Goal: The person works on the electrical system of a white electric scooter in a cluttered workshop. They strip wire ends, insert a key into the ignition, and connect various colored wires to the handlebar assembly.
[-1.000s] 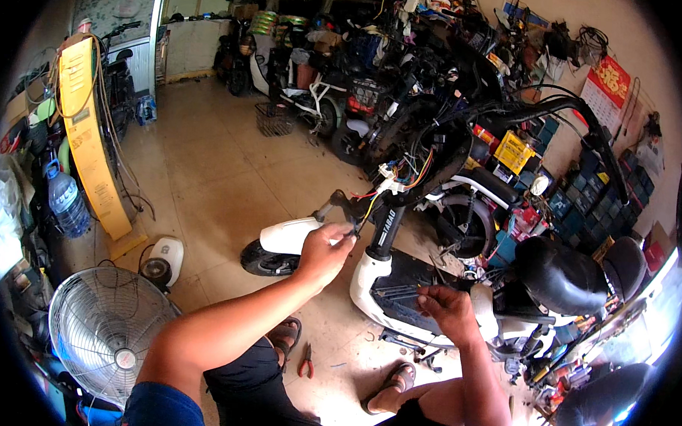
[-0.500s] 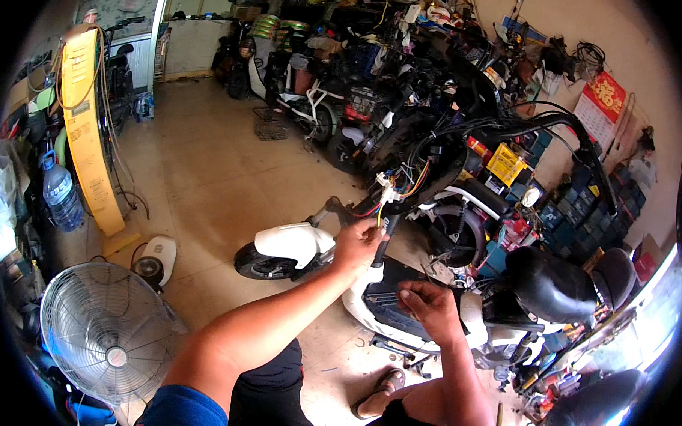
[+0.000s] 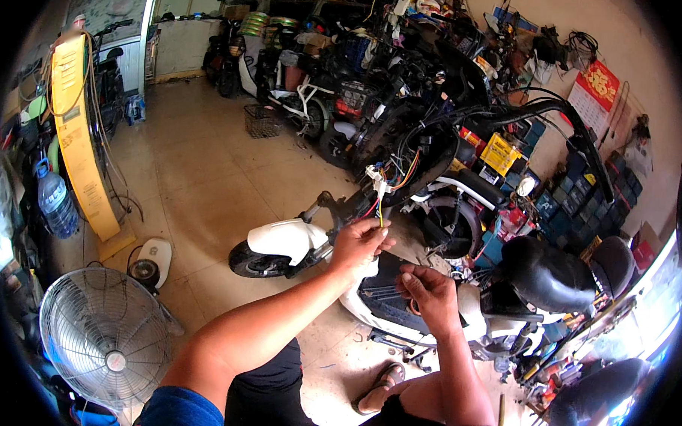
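Observation:
My left hand (image 3: 360,244) pinches a thin yellow-green wire (image 3: 382,212) in front of a white electric scooter (image 3: 286,241). The wire hangs from white plug connectors (image 3: 377,181), where more coloured wires (image 3: 408,170) bunch below the handlebar. A red wire (image 3: 372,207) also runs down toward the left fingers. To the right and a little lower, my right hand (image 3: 431,295) is held above the scooter's black footboard (image 3: 387,296), thumb and fingers pressed together. Whatever sits between those fingertips, if anything, is too small to make out.
A wire-cage fan (image 3: 104,338) stands at the lower left, below a tall yellow machine (image 3: 84,136). Several parked scooters (image 3: 307,103) line the back. Stacked batteries (image 3: 566,206) fill the right wall, with the scooter's black seat (image 3: 553,277) nearer me.
The whole view has shifted slightly. My left hand stays pinched on the wire, its fingers a little further round. My right hand's fingers have moved slightly and stay pressed together.

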`<state>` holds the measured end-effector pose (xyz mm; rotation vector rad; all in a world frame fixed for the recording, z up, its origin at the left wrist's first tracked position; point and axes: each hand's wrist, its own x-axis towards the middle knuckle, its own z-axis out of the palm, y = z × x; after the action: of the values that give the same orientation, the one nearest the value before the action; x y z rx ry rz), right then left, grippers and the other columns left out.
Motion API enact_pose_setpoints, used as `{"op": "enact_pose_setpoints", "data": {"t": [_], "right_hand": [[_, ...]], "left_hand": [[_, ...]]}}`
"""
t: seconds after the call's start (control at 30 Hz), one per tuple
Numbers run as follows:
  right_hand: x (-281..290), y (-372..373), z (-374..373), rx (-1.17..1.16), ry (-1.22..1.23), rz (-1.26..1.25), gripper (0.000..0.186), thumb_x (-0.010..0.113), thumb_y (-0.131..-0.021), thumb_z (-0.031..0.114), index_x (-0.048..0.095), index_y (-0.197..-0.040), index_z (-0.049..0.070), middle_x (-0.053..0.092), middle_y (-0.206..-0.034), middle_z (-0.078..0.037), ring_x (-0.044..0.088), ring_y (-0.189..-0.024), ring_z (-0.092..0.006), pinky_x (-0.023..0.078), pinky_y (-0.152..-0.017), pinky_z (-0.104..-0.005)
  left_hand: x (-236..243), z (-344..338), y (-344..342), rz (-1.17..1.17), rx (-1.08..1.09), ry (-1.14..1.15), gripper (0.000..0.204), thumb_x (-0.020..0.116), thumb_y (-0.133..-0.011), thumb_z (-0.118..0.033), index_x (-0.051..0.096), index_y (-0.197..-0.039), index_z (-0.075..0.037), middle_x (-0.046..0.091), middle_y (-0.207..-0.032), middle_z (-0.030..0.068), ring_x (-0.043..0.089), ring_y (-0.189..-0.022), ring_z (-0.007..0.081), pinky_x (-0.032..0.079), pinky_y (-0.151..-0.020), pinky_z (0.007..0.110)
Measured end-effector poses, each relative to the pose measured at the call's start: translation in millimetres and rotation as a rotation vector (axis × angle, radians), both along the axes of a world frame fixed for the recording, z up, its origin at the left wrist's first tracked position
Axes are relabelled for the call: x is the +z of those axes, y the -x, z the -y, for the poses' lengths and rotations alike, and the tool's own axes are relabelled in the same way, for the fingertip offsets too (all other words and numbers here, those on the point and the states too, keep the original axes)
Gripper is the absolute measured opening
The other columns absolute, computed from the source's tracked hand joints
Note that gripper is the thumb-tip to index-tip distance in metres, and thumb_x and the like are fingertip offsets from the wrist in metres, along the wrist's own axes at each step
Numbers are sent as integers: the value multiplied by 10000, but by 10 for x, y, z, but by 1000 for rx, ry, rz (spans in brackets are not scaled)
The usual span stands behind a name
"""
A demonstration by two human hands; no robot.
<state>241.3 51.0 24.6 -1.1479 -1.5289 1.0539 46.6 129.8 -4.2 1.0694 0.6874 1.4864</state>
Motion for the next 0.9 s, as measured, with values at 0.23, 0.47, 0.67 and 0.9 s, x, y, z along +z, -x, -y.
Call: {"op": "enact_pose_setpoints", "data": {"t": [0.23,0.47,0.67,0.9], "right_hand": [[-16,-22,-22,3,-50,7,295,686,-1066,173,694,-1270,-41,744,-964,-62,636,-768,-83,491,-627,-215],[-74,-167,-114,-38,-59,-28,302,699,-1057,168,696,-1268,-48,766,-1021,-82,711,-868,-136,574,-788,-266],[-473,-799,-538,-301,-222,307,249,731,-961,119,774,-1167,-14,794,-964,-122,720,-852,-153,565,-783,-323],[-589,-1035,-562,-354,-284,457,252,742,-930,153,787,-1138,17,796,-930,-178,776,-839,-220,578,-764,-350]], "left_hand": [[32,84,59,-57,-26,70,223,670,-1066,-180,725,-1174,7,789,-1014,110,734,-903,139,585,-857,281],[-62,59,79,-108,8,57,221,642,-1076,-137,717,-1201,30,787,-1047,110,725,-928,141,593,-896,297],[-87,93,129,-200,42,-33,230,631,-1070,-99,711,-1244,28,788,-1065,83,695,-908,123,572,-854,289],[-164,18,308,-384,188,-87,227,634,-1054,-64,707,-1244,36,786,-1076,89,710,-955,137,565,-870,289]]}}
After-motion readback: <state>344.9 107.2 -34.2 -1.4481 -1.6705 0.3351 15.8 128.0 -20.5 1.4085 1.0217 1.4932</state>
